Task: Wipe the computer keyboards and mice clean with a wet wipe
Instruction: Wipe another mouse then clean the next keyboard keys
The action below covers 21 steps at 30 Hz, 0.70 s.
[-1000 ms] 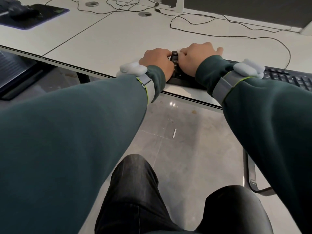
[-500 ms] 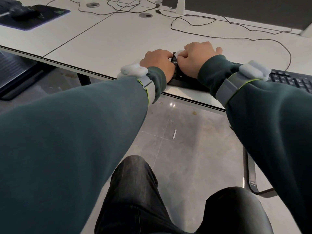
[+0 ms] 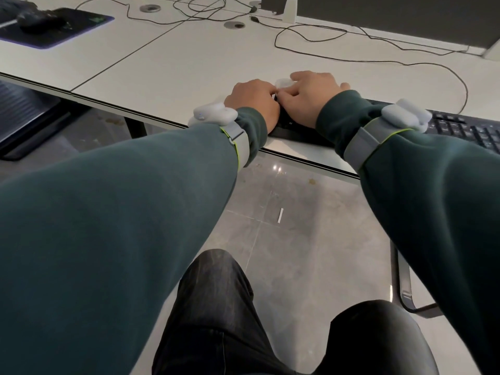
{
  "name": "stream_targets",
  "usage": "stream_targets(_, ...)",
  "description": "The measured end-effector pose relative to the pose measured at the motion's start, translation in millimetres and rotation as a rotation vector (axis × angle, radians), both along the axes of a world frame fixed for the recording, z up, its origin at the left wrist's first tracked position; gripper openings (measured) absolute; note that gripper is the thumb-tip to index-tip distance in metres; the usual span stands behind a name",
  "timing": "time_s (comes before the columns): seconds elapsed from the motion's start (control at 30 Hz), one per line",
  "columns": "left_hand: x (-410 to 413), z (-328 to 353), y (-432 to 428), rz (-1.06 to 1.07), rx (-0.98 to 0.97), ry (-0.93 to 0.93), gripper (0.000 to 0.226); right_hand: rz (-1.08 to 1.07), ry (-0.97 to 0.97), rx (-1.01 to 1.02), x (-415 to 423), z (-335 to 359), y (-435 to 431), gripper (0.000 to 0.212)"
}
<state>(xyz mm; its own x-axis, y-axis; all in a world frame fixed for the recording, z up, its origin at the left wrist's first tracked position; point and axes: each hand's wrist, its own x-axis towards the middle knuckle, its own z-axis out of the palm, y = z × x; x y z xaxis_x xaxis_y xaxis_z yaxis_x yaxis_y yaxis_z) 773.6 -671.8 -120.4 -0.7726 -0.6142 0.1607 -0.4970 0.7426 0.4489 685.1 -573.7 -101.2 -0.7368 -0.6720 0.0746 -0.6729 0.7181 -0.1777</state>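
A black keyboard [image 3: 465, 131] lies along the near edge of the white desk [image 3: 189, 66], its left end hidden under both hands. My left hand [image 3: 253, 100] sits curled at the keyboard's left end. My right hand [image 3: 308, 96] lies over the keys just to the right of it, its fingers closed round a small white wet wipe [image 3: 284, 83] that peeks out at the fingertips. The two hands touch each other. A black mouse [image 3: 40, 21] rests on a dark mouse pad [image 3: 54, 27] at the far left.
Thin black cables [image 3: 324, 36] loop across the back of the desk. Two round cable grommets [image 3: 235, 25] are set into the top. A dark monitor [image 3: 392, 14] stands at the back right. A chair frame [image 3: 403, 282] shows below, beside my knees.
Both hands shifted slightly away from me along the keyboard's left end. The white wipe now shows at my right fingertips, where it was hidden before.
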Motion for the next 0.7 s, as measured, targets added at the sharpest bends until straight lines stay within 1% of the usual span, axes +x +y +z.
stream_targets(0.07, 1, 0, 0, 0.005, 0.006, -0.002, 0.041, -0.014, 0.012, 0.016, 0, -1, -1, 0.058)
stream_targets(0.17, 2, 0, 0, 0.025, 0.021, 0.026, 0.045, -0.104, 0.096, -0.008, -3, 4, 10, 0.049)
stream_targets(0.27, 2, -1, 0, 0.025, 0.044, 0.034, 0.047, -0.161, 0.126, 0.014, -9, 11, 21, 0.048)
stream_targets(0.33, 1, 0, 0, 0.027, 0.047, 0.036, 0.046, -0.12, 0.111, 0.032, -7, 12, 16, 0.049)
stream_targets(0.43, 3, 0, -1, 0.013, 0.037, 0.04, 0.042, 0.024, 0.023, 0.087, 6, 3, 6, 0.054)
stream_targets(0.5, 3, -1, -1, 0.007, 0.023, 0.038, 0.039, 0.102, 0.006, 0.116, 12, 1, 4, 0.051)
stream_targets(0.53, 3, -1, -1, 0.003, 0.02, 0.035, 0.037, 0.103, 0.02, 0.137, 12, 0, 5, 0.05)
stream_targets(0.63, 1, -2, -1, 0.007, 0.024, 0.024, 0.037, -0.026, 0.104, 0.221, 0, 3, 13, 0.061)
stream_targets(0.7, 1, -2, -1, 0.015, 0.026, 0.024, 0.039, -0.095, 0.148, 0.235, -5, 7, 16, 0.069)
